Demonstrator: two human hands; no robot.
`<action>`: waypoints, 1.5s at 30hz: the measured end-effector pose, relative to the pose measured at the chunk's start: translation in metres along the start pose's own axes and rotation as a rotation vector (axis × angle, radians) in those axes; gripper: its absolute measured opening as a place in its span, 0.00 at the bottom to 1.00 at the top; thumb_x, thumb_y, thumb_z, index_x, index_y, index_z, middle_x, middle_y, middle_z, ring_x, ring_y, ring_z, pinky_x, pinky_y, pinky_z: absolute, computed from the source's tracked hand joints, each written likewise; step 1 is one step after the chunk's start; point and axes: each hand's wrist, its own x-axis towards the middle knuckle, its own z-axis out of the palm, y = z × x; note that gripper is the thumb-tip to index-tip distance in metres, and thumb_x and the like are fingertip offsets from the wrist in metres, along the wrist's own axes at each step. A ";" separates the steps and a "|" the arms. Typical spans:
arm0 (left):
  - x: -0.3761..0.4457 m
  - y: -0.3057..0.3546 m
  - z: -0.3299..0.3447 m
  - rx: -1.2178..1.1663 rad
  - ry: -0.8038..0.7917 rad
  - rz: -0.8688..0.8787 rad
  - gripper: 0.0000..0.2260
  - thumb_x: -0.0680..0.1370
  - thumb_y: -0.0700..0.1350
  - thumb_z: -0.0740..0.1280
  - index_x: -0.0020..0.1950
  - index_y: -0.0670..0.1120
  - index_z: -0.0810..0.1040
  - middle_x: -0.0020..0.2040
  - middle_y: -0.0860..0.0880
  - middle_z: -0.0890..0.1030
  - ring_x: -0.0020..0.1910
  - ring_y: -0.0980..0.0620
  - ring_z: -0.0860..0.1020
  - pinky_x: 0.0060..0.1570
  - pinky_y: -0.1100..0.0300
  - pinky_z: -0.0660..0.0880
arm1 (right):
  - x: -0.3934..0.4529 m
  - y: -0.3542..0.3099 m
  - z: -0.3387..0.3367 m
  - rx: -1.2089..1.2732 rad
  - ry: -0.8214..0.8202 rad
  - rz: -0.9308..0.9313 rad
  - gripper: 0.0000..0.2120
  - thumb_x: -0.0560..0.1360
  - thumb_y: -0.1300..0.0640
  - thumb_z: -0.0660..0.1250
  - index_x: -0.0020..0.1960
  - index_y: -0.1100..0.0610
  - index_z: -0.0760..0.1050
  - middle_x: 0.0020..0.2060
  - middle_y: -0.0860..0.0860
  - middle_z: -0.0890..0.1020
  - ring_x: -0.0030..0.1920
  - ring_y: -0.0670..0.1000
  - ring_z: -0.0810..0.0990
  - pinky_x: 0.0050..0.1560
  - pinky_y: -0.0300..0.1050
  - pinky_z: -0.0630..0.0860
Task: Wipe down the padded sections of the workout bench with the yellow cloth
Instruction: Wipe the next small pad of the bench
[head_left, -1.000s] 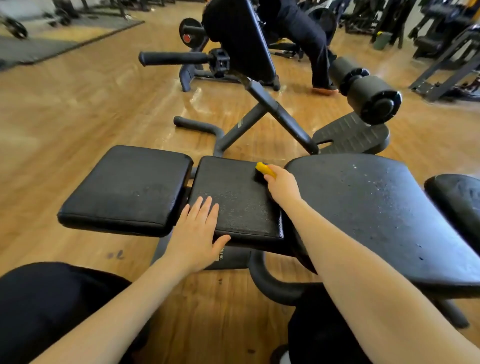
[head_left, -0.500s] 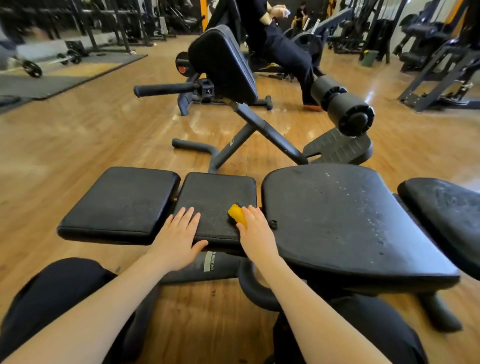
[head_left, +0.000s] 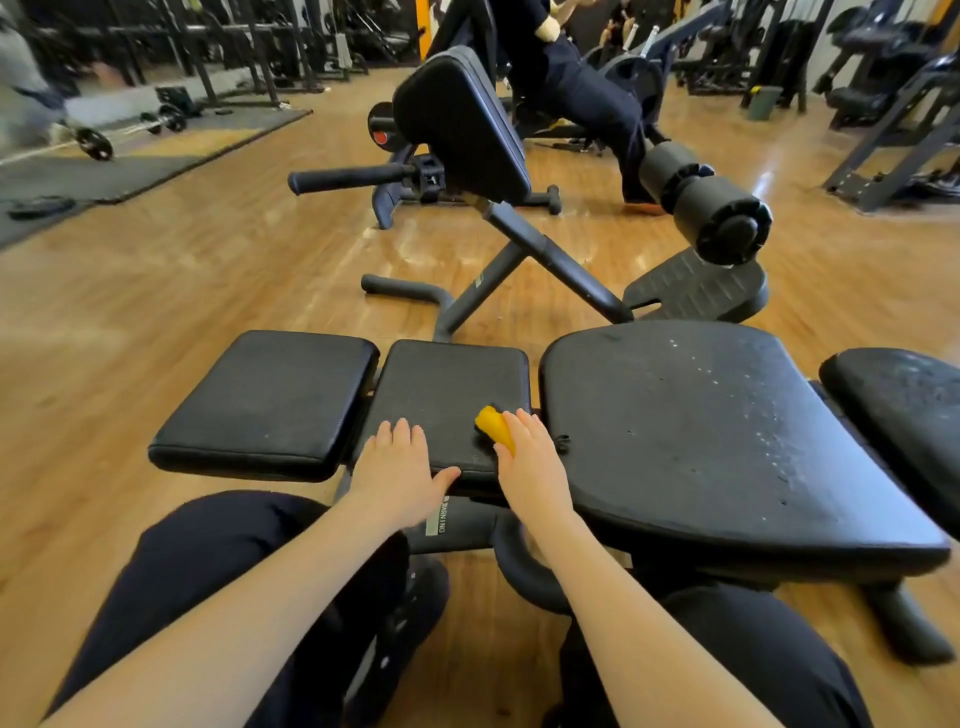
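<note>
nearest, the person's dark-trousered knees (head_left: 218, 587) sit low before the bench frame (head_left: 457, 525), so both arms reach forward over it. the left hand (head_left: 397, 475) lies flat, fingers straight and together, on the near edge of the middle pad (head_left: 441, 384), holding nothing; it looks placed there to steady the body. the right hand (head_left: 530, 467) curls around the bunched yellow cloth (head_left: 493, 423) and presses it on the same pad's right side, close to the gap beside the wide pad (head_left: 701, 431). that wide pad shows pale specks, so i judge it not yet wiped. the left pad (head_left: 270, 395) and the far right pad (head_left: 904, 410) flank them. beyond stands another bench with a tilted pad (head_left: 457, 119), roller (head_left: 706, 202) and handle (head_left: 348, 179). a seated person (head_left: 582, 93) is farther back.
</note>
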 end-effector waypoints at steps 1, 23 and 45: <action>0.004 0.005 -0.003 -0.001 -0.015 0.001 0.35 0.78 0.63 0.52 0.75 0.40 0.52 0.75 0.40 0.56 0.74 0.39 0.54 0.72 0.48 0.56 | 0.001 0.001 0.000 0.010 -0.006 0.009 0.23 0.80 0.55 0.55 0.74 0.54 0.55 0.75 0.50 0.58 0.75 0.50 0.52 0.73 0.44 0.53; 0.097 0.044 -0.006 -0.183 -0.085 0.165 0.33 0.80 0.61 0.47 0.76 0.41 0.42 0.77 0.42 0.41 0.75 0.43 0.40 0.73 0.47 0.41 | 0.166 0.028 -0.086 -0.148 0.018 -0.080 0.18 0.78 0.58 0.60 0.67 0.56 0.68 0.64 0.52 0.74 0.64 0.53 0.71 0.65 0.45 0.65; 0.105 0.051 -0.005 -0.131 -0.108 0.202 0.37 0.79 0.63 0.49 0.76 0.40 0.41 0.76 0.38 0.42 0.75 0.39 0.41 0.74 0.45 0.45 | 0.149 0.066 -0.083 -0.483 -0.451 -0.435 0.18 0.76 0.59 0.62 0.66 0.54 0.71 0.68 0.49 0.71 0.73 0.49 0.60 0.74 0.44 0.54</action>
